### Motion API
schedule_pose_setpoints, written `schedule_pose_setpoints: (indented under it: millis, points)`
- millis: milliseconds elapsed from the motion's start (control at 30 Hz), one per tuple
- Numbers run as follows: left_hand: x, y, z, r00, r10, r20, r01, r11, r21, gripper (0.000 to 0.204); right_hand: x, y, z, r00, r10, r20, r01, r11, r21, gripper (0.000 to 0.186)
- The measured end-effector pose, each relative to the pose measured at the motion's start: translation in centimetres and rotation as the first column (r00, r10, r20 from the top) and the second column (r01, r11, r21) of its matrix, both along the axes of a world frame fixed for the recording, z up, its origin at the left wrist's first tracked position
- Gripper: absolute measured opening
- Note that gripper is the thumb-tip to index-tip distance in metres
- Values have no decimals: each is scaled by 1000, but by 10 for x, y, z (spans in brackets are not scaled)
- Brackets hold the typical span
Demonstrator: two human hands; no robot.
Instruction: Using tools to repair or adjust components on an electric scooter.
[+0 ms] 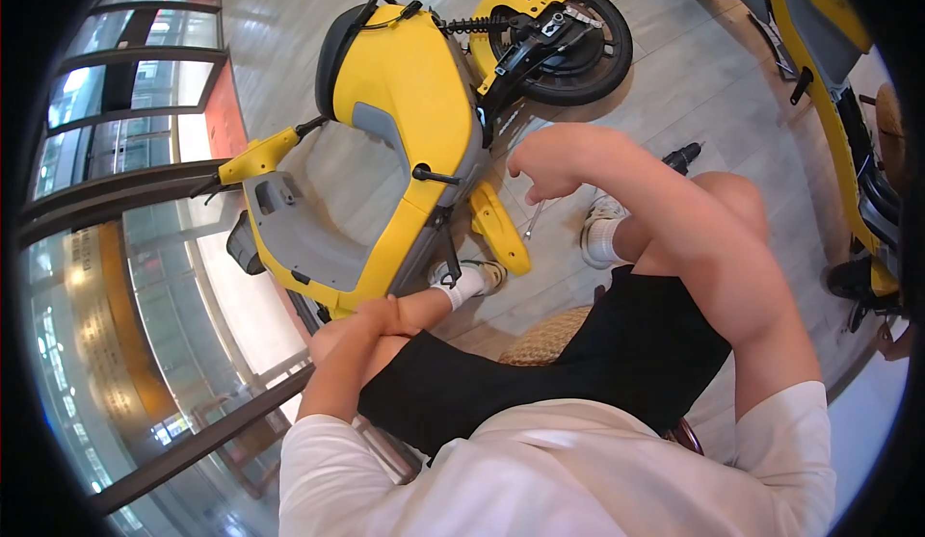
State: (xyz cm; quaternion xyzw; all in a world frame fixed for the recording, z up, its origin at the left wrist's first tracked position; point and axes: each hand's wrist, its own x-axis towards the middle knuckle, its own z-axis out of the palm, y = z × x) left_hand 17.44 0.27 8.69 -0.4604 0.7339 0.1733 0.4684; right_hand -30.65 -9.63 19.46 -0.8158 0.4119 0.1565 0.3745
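A yellow and grey electric scooter (pixel 402 84) stands in front of me, its rear wheel (pixel 578 55) at the far right end. My right hand (pixel 554 161) is held out near the scooter's rear, fingers curled. A thin silver wrench (pixel 534 221) sticks out below these fingers, its grip partly hidden by the hand. My left hand (pixel 383 315) rests on my left knee with no object visible in it. Between my right hand and the scooter's lower side is a loose-looking yellow panel (pixel 498 231). The black rear shock absorber (pixel 474 26) is exposed.
A black power tool (pixel 682 158) lies on the grey plank floor (pixel 674 65) beyond my right knee. Another yellow scooter (pixel 819 75) stands at the right. Dark-framed glass (pixel 145 185) runs along the left. Under me is a woven seat (pixel 549 337).
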Motion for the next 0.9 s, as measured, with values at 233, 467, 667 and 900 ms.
schedule_pose_setpoints:
  millis: [233,467,667,900]
  points:
    - [3,0,-3,995,-103,-2,103,993,63,80,-6,-3,8,999,-41,2,41,999,-13,49]
    - [-10,-9,5,980,-196,-27,198,976,87,72,-8,-1,16,999,-28,15,28,1000,-14,49]
    - [-21,-8,-3,984,-109,-139,101,993,-65,59,-24,-1,8,998,-61,18,62,996,-65,46]
    - [-158,-12,-20,-236,940,-248,-909,-123,398,50,-24,-4,1,997,-71,7,71,994,-80,43]
